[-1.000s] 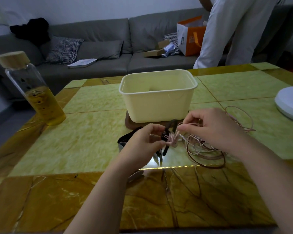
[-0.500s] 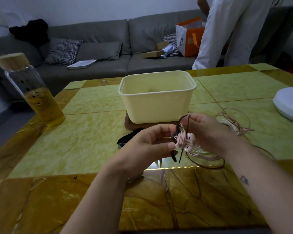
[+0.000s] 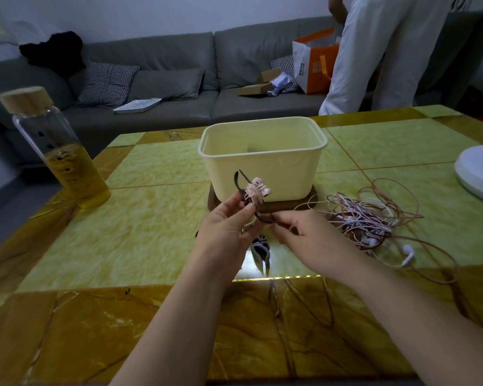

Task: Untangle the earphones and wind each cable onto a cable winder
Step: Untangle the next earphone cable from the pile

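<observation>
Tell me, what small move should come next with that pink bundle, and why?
Probably the right hand should draw the dark strap snug round the pink earphones and fasten it: the left hand pinches them coiled together, the strap loops loosely above them, and the right hand pinches its lower end.

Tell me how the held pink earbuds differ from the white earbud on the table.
The pink earbuds are held aloft, pinched in the left hand with a dark strap; the white earbud lies on the table. The pink earbuds are bunched together; the white earbud trails a loose cable. Both are wired.
</observation>
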Motion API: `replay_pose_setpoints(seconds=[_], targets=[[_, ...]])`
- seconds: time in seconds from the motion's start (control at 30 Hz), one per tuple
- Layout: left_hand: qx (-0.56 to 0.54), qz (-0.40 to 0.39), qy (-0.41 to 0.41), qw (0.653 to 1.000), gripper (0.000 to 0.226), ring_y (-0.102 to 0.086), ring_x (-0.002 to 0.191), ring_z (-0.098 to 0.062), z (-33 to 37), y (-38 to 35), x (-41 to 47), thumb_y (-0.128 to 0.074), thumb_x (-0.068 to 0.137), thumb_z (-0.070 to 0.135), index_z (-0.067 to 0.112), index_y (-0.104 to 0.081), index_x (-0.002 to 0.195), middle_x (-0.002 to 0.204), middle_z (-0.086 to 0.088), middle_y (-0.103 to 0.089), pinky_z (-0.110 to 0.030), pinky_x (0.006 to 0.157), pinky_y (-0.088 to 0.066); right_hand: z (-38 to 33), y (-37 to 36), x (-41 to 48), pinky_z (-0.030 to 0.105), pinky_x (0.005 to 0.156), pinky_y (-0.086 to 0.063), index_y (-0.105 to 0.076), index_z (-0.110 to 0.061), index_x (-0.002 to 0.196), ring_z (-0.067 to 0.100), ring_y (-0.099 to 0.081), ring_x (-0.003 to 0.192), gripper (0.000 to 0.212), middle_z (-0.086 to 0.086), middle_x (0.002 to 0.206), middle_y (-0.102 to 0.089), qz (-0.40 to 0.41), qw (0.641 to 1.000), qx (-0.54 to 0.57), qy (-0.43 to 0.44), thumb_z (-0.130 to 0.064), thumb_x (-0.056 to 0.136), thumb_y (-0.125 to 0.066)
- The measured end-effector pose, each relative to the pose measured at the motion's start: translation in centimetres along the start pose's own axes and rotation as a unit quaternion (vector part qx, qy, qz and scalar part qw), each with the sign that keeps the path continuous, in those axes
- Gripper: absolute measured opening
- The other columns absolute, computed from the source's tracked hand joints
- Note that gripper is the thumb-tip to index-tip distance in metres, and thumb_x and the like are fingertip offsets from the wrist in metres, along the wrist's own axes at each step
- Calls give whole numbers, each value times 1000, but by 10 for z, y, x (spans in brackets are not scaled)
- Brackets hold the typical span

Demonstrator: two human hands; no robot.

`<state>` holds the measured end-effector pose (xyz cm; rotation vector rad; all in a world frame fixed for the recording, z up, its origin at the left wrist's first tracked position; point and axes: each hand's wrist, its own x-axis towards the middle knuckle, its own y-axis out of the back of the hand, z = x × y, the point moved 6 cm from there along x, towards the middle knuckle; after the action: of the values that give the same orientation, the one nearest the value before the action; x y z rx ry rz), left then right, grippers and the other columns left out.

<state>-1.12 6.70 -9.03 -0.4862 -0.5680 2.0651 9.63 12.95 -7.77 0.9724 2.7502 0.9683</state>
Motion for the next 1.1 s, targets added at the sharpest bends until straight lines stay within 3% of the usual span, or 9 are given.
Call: replay_pose_setpoints(seconds=[0.13,0.3,0.43,0.53,0.67,0.77,0.87,0.93,1.1], targets=[[77,37,-35,996,32,-69,85,-7,0,6,0,-55,92,-5,9,-61,119,97,3,-73,-22,74,-54,-1,7,-2,31,57,-41,-73,-23,97,15,-50,56,20,4,68,-63,3,994,-109,12,-31,95,-55],[257,65,-81,961,29,-68,99,-15,3,9,0,-65,88,1,23,-58,105,102,3,-70,-32,84,-55,-19,19,-7,36,74,-51,-72,-30,104,8,-60,79,19,-13,88,-69,30,973,-220,65,-34,93,-56],[357,15,-79,931,30,-67,102,-15,0,0,-3,-67,88,7,27,-60,109,109,1,-69,-41,94,-54,-20,38,-7,14,58,-41,-73,-29,96,-5,-53,66,13,-23,74,-57,56,980,-180,61,-33,89,-62],[382,-18,-73,921,30,-68,102,-15,0,-5,-5,-68,87,8,25,-61,111,111,1,-69,-40,96,-53,-15,49,-7,6,60,-41,-73,-28,86,-10,-55,69,5,-18,71,-62,68,990,-116,30,-31,84,-70],[398,-75,-59,912,30,-68,103,-11,-3,-13,-11,-67,88,6,23,-59,111,113,-1,-69,-27,92,-53,-10,60,-7,2,57,-39,-72,-26,79,-11,-57,68,4,-15,72,-65,99,992,-82,5,-24,81,-74],[408,-102,-59,905,30,-68,92,1,-2,-20,-15,-69,85,7,30,-59,102,96,12,-71,-14,77,-52,-6,63,-7,2,55,-39,-71,-23,80,-12,-56,64,6,-13,72,-65,109,992,-58,-10,-20,79,-76],[434,-119,-48,892,30,-70,93,-12,-2,-20,-18,-68,85,5,29,-60,101,95,5,-73,-26,81,-57,-3,69,-7,2,54,-39,-69,-22,82,-4,-59,63,7,-12,74,-66,131,990,-51,-23,-21,80,-75],[437,-134,-39,889,30,-71,94,-17,-1,-21,-21,-64,88,1,26,-61,105,101,-1,-73,-34,87,-56,-1,74,-7,6,52,-41,-69,-23,82,5,-62,64,6,-9,75,-67,137,989,-37,-32,-23,80,-75],[426,-159,-39,890,30,-72,87,-10,5,-26,-27,-58,90,-4,19,-59,110,102,2,-70,-30,86,-54,7,74,-4,37,72,-54,-71,-28,79,30,-66,78,4,5,78,-69,111,992,42,-49,-25,80,-74]])
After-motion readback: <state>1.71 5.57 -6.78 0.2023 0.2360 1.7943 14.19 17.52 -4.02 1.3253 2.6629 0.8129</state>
